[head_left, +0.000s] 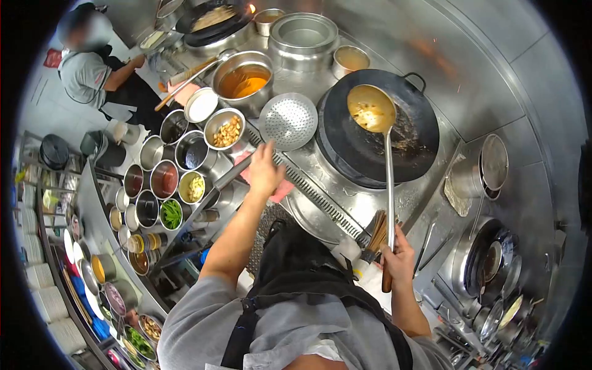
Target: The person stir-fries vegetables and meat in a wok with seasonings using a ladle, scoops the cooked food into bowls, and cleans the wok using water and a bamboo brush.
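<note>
My right hand is closed round the wooden end of a long ladle. The ladle's bowl, with yellowish liquid in it, is over the black wok on the stove. My left hand has its fingers apart over the dark handle of the perforated skimmer and a pink cloth. Whether its fingertips touch the handle is unclear. Beside the skimmer are a bowl of browned pieces and a pot of orange liquid.
Metal containers of ingredients, one with green vegetables, stand left. A bamboo brush lies by my right hand. A lidded pot and a second wok are at the back. Another person stands upper left.
</note>
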A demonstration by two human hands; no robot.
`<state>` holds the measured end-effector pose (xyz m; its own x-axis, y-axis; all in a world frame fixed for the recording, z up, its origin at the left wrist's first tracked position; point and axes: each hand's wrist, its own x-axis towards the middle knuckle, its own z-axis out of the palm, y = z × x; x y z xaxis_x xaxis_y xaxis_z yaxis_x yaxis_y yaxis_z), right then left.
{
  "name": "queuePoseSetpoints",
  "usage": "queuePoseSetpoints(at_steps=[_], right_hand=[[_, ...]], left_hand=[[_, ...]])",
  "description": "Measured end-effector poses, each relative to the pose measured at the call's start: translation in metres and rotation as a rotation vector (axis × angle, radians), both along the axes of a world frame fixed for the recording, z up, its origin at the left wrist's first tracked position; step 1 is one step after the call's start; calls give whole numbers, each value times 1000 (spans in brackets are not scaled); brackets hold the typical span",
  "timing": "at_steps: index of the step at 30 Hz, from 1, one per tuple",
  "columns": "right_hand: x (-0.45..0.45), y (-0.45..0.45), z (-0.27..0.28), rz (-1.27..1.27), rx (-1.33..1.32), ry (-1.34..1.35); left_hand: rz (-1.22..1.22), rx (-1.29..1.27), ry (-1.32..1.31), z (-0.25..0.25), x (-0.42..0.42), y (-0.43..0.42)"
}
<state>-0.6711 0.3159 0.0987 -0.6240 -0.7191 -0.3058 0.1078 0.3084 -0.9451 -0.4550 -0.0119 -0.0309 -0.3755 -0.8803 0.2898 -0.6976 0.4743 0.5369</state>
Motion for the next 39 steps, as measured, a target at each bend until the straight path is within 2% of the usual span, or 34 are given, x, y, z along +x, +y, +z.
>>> queuePoseSetpoints(at_steps=[2, 3, 4, 5, 6, 8, 9, 11, 12, 14, 16, 17, 18, 20, 21, 22, 23, 24, 26, 28, 30, 32, 33, 35, 37, 38, 39], right_hand=[[1, 6, 2, 83, 22, -25], [1, 10, -3, 86, 35, -21], [1, 14, -5, 83, 31, -20], [2, 19, -6, 94, 69, 17], [3, 21, -5, 103, 104, 60], [4, 20, 0, 100, 137, 95], [4, 13, 2, 90, 198, 187], [2, -3, 5, 63, 263, 284], [-3, -13, 7, 55, 331, 423], [-16, -38, 10, 47, 477, 696], [-29, -89, 25, -18, 560, 729], [-43, -118, 24, -4, 557, 808], [-59, -148, 22, 21, 554, 879], [-94, -233, 19, 63, 426, 951], [-125, -271, 7, 158, 364, 1134], [-149, -310, -4, 253, 299, 1316], [-149, -357, 12, 330, 509, 1248], [-147, -395, 28, 400, 720, 1175], [-166, -432, 17, 468, 751, 1222], [-172, -448, 20, 510, 784, 1276], [-165, -449, 25, 460, 812, 1246], [-160, -462, 26, 410, 717, 1257], [-157, -469, 23, 359, 619, 1255], [-151, -489, 14, 318, 440, 1304], [-124, -532, 17, 246, 519, 875], [-108, -548, 14, 226, 449, 764], [-126, -563, -20, 260, 364, 650]], left_hand=[[-216, -34, 110, 60, -49, -2], [-329, -27, 140, 78, -76, -7], [-405, -124, 127, 85, -102, -11], [-425, -126, -12, 91, -122, -13], [-428, -133, -4, 85, -133, -15], [-567, -134, -384, 63, -151, -29], [-570, -145, -371, 63, -152, -34], [-701, 1, -44, 59, -143, -35], [-734, 214, 67, 78, -131, -37], [-814, 592, 290, 136, -96, -49], [-1076, 951, 658, 194, -52, -73], [-1206, 959, 757, 228, -25, -81], [-1467, 619, 798, 247, -9, -97], [-1918, 563, 1161, 267, 2, -105], [-1891, 560, 1164, 269, 10, -121], [-1963, 588, 1132, 270, 16, -135], [-2036, 615, 1100, 268, 22, -147], [-2019, 613, 1112, 255, 31, -158], [-1591, 726, 1113, 209, 58, -183], [-1088, 863, 768, 173, 90, -182], [-807, 863, 479, 135, 113, -170], [-747, 838, 71, 99, 146, -160], [-740, 981, -74, 95, 154, -160], [-705, 913, -58, 86, 164, -157], [-620, 849, -29, 92, 167, -159], [-608, 840, -29, 94, 168, -157], [-598, 838, 1, 94, 170, -155]])
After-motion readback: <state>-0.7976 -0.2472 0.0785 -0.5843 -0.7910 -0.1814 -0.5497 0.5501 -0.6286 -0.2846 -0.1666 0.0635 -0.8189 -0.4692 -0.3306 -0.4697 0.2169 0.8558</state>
